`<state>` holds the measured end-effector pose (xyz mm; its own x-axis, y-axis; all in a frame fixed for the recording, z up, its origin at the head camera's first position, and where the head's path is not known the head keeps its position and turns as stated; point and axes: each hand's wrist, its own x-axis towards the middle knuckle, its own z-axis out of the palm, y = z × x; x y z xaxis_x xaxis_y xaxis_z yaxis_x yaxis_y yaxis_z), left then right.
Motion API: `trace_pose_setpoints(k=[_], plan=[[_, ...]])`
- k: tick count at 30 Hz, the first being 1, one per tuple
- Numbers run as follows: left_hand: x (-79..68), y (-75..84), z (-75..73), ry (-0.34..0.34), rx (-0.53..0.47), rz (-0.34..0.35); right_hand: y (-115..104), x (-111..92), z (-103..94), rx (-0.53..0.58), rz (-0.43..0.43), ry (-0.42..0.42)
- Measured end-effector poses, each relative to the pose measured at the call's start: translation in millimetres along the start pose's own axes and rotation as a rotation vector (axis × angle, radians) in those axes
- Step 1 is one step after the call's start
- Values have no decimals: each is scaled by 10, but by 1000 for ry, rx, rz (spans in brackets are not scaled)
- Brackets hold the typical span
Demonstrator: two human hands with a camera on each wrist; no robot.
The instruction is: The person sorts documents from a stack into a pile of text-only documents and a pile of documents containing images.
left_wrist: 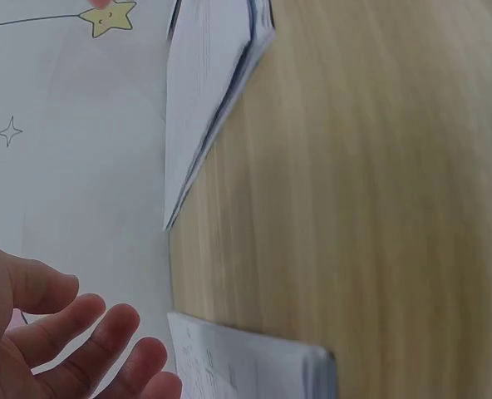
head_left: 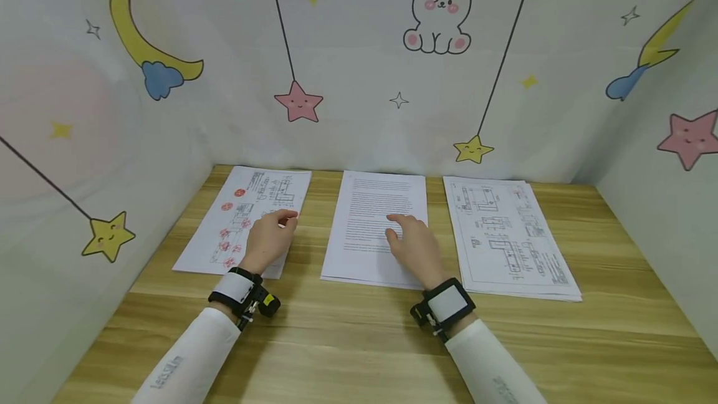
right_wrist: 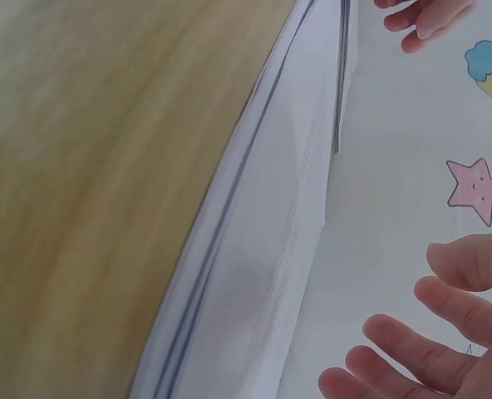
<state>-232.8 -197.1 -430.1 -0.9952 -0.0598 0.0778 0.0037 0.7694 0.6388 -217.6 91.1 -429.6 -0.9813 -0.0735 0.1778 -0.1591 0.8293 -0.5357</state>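
Three stacks of printed paper lie in a row on a wooden table. My left hand (head_left: 270, 239) hovers over the right side of the left stack (head_left: 224, 217), which has drawings and red round stamps. In the left wrist view the fingers (left_wrist: 105, 341) are loosely bent with nothing held. Over the middle stack (head_left: 359, 260), covered in lines of text, is my right hand (head_left: 416, 247). Its fingers (right_wrist: 429, 357) are spread and relaxed in the right wrist view, holding nothing. To the right of that hand lies the third stack (head_left: 505, 235), printed with technical drawings.
The wooden table (head_left: 348, 348) reaches back to a white fabric wall (head_left: 359, 136) printed with stars, moons and a rabbit. Similar fabric walls stand along the left and right. Both wrists carry strapped cameras, and the sleeves are white.
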Motion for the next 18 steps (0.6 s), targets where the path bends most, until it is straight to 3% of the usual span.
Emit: trace_pose_setpoints(k=[7, 12, 18], plan=[[-2, -351, -166, 20, 112, -59, -241, 11, 91, 16, -52, 4], [-7, -491, -345, -50, 159, -100, -387, 24, 174, 61, -87, -18], [19, -584, -549, -147, 173, -145, -621, 23, 350, 81, -155, -102]])
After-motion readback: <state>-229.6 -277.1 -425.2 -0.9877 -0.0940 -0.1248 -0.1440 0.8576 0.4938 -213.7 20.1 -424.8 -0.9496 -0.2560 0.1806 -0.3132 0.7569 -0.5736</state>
